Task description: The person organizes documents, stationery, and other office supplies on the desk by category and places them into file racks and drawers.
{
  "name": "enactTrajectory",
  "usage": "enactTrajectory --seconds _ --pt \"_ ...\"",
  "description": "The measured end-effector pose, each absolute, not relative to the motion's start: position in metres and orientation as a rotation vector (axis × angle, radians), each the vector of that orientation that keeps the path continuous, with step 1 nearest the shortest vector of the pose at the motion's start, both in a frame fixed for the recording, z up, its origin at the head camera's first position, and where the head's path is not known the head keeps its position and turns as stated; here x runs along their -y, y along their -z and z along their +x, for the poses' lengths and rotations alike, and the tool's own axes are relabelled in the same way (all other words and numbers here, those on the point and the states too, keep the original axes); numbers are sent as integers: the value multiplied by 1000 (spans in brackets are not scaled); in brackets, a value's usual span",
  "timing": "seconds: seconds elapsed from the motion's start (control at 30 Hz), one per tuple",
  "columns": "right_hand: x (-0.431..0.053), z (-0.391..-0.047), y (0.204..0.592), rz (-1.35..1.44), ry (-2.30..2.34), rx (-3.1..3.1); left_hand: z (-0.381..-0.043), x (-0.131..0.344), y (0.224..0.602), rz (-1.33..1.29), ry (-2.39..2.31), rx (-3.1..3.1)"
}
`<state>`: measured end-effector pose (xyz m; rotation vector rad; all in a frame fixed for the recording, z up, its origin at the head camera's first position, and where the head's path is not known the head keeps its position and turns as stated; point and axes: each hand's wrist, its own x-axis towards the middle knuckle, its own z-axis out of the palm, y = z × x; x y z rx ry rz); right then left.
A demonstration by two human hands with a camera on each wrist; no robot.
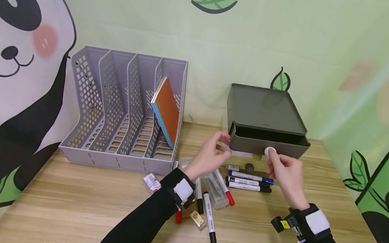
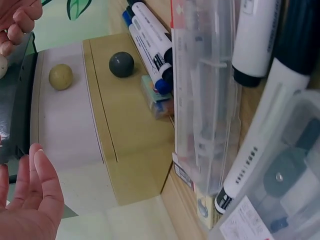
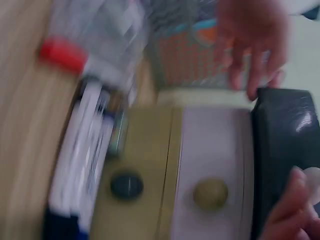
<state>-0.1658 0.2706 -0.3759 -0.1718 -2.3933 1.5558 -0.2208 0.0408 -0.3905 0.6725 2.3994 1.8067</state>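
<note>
A drawer unit stands at the back right, its dark grey top drawer pulled partly out with a dark gap behind the front. At that drawer's round white knob, my right hand pinches with thumb and fingers. My left hand is by the drawer's left front corner, fingers loosely bent and holding nothing; whether they touch it I cannot tell. Below, the wrist views show a pale drawer with a yellowish knob and a mustard drawer with a dark knob. The right wrist view is blurred.
A lilac file rack stands left, with orange and blue notebooks leaning in its right compartment. Several markers, a clear case, an eraser and a labelled packet lie in front, partly under my left arm.
</note>
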Motion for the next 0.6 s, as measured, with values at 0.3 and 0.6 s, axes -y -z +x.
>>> enactTrajectory --seconds 0.3,0.6 --pt "-263 -172 379 257 -695 2105 -219 -44 390 588 -1864 -2338" --pt "-248 -185 383 466 -505 2167 -221 -44 392 596 -1857 -2345"
